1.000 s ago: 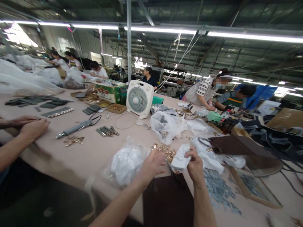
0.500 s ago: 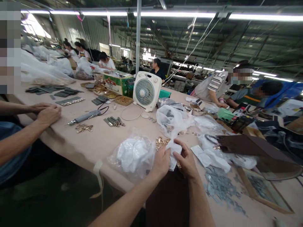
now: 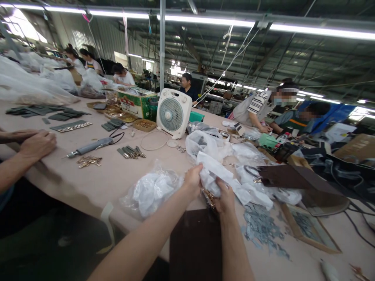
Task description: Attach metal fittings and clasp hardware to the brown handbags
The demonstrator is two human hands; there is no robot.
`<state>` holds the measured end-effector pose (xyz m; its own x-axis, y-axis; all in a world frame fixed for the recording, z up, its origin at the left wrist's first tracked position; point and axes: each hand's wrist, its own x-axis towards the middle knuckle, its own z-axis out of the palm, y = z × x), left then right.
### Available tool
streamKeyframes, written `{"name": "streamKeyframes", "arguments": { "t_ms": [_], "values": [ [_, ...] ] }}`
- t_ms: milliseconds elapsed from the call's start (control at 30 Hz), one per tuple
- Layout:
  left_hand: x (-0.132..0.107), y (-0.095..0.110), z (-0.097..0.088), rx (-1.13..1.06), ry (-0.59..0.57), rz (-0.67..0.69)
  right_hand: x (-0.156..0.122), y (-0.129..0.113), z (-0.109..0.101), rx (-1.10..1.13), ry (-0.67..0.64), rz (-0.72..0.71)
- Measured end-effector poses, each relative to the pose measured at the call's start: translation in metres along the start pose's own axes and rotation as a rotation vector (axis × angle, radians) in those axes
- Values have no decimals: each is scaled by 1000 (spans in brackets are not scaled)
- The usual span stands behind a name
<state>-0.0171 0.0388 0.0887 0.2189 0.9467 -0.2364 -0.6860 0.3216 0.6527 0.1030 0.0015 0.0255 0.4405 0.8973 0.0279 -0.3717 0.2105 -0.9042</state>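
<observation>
My left hand (image 3: 193, 180) is closed, with its thumb and fingers on a thin white wrapping sheet (image 3: 210, 180). On the sheet's other side, my right hand (image 3: 225, 196) is closed round its lower part. Gold-coloured metal fittings (image 3: 208, 197) show just below the sheet, between my hands; whether they are attached to anything is hidden. A dark brown flat panel (image 3: 196, 242) lies beneath my forearms, reaching over the table's near edge. To the left of my hands sits a clear plastic bag (image 3: 152, 191) with white material inside.
A white box fan (image 3: 173, 112) stands further back. A grey power screwdriver (image 3: 90, 147) and gold clasps (image 3: 89, 160) lie left. Grey metal pieces (image 3: 260, 226), a shallow box (image 3: 310, 228) and a brown flap (image 3: 293, 177) are right. A co-worker's hands (image 3: 38, 144) rest at the left edge.
The white sheet has been opened out and lies further across to the right between my hands. My right hand has turned and lowered slightly. The whole view has shifted, so things appear further left.
</observation>
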Motion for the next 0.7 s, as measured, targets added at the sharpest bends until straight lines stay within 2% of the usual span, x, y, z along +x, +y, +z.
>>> {"name": "streamKeyframes", "arguments": {
  "t_ms": [167, 300, 400, 567, 633, 700],
  "values": [
    [23, -3, 6, 123, 21, 58, 7, -7, -16, 100, -30, 100],
    [29, -12, 10, 330, -96, 83, 9, -6, -19, -45, -34, -25],
    [31, -15, 10, 487, -174, 102, 10, -7, -19, -270, -16, -144],
    [32, -9, 8, 660, -201, 158, 6, -14, -18, -727, 197, -309],
    [29, -7, 6, 773, -234, 241, 6, -15, -20, -758, 252, -342],
    [23, -10, 3, 934, -211, 365, 8, -13, -25, -690, 310, -360]
  ]
}}
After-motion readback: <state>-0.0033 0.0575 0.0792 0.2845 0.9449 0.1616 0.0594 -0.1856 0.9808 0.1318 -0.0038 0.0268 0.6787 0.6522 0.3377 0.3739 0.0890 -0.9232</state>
